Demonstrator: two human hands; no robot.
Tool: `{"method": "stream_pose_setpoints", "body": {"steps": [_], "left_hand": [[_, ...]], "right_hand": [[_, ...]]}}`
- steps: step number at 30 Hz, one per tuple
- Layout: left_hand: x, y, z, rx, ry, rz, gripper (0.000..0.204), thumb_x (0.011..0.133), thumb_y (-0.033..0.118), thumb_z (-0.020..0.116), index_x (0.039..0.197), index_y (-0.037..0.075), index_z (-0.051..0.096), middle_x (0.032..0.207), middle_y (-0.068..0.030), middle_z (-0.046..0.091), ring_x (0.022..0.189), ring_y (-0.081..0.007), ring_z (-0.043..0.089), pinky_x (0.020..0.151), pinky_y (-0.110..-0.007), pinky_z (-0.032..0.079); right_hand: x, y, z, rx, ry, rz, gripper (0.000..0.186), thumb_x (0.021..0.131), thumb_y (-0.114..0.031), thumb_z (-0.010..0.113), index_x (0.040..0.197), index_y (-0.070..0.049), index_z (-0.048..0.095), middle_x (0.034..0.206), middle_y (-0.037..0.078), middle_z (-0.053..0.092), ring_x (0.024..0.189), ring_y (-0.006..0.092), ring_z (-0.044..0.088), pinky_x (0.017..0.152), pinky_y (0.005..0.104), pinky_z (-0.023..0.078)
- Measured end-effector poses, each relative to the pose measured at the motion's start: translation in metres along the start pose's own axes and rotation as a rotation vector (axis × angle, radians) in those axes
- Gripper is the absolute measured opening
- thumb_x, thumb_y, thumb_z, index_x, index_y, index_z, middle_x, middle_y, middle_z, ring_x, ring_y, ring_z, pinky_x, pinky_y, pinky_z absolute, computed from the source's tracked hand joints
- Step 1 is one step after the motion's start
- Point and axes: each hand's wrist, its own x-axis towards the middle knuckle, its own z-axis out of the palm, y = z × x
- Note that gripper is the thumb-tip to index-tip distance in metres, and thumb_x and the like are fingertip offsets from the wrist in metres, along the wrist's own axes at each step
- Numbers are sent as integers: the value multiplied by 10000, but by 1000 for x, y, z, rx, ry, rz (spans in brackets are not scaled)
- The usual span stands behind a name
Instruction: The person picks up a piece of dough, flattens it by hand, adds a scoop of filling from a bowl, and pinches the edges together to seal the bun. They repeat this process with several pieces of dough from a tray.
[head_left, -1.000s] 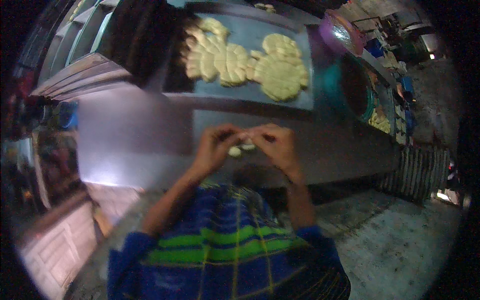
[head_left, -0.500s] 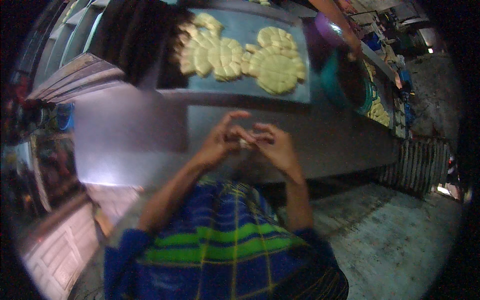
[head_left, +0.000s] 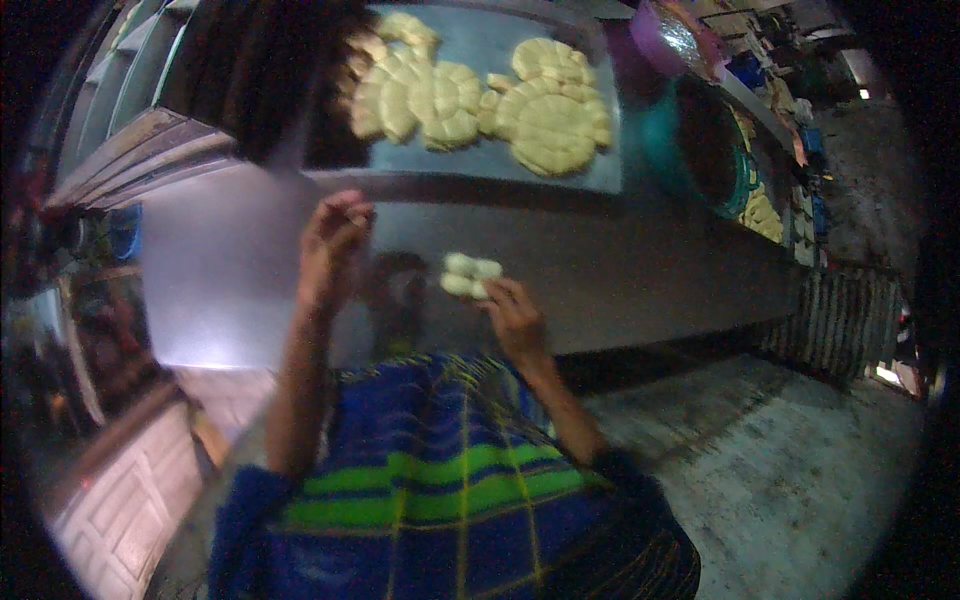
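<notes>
Several small pale dough balls (head_left: 468, 276) stand bunched together over the grey metal table. My right hand (head_left: 517, 318) grips the bunch at its lower right, fingers bent around that edge. Off to the left, apart from the balls, my left hand (head_left: 335, 240) is raised over the table with its fingers curled together; anything between them is too small to make out. Beyond both hands a metal tray (head_left: 385, 160) carries pale yellow dough (head_left: 550, 125), flattened and scored into segments.
The metal table (head_left: 230, 270) spreads around my hands. At the right stand a green tub (head_left: 660, 150) and a purple basin (head_left: 655, 40). More dough (head_left: 762, 215) lies past the tub. Stacked boards (head_left: 150, 160) jut in at the left, and a ribbed panel (head_left: 840, 320) stands far right.
My hands, close together before, are now apart. The left has moved left and up; the right is lower and slightly left. The bunched dough balls, mostly hidden between the fingers earlier, now show.
</notes>
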Motion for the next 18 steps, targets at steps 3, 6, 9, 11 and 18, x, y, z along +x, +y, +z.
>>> {"method": "stream_pose_setpoints", "body": {"steps": [3,6,9,11,18], "left_hand": [[3,1,-10,46,56,-1,349,910,71,629,1252,57,563,1161,-85,632,1072,-182,604,946,-324,478],[13,4,-15,115,110,23,313,914,83,636,1221,53,586,1159,-80,639,1053,-176,608,932,-309,476],[27,10,-15,265,127,151,254,914,98,652,1159,39,623,1124,-83,661,1015,-173,618,905,-304,483],[38,33,-15,520,165,295,208,919,114,660,1108,30,649,1079,-82,680,983,-172,628,875,-301,491],[124,39,9,1118,267,497,157,898,130,673,1038,59,666,954,-127,697,811,-224,665,722,-359,518]], "right_hand": [[-6,8,3,45,15,3,233,813,1,700,1044,-29,696,1051,121,667,980,303,653,804,391,558],[-5,10,0,69,-11,56,196,820,0,701,1011,-44,715,1034,116,678,982,282,660,804,377,562],[3,5,-7,79,108,121,208,789,11,732,980,-68,740,1013,96,695,966,255,668,809,353,561],[16,-1,-24,113,193,191,194,795,6,733,976,-64,742,1004,90,699,958,240,667,811,348,555],[26,17,-47,4,312,405,155,887,-85,694,1034,-69,739,1025,101,686,979,233,654,837,352,535]]}}
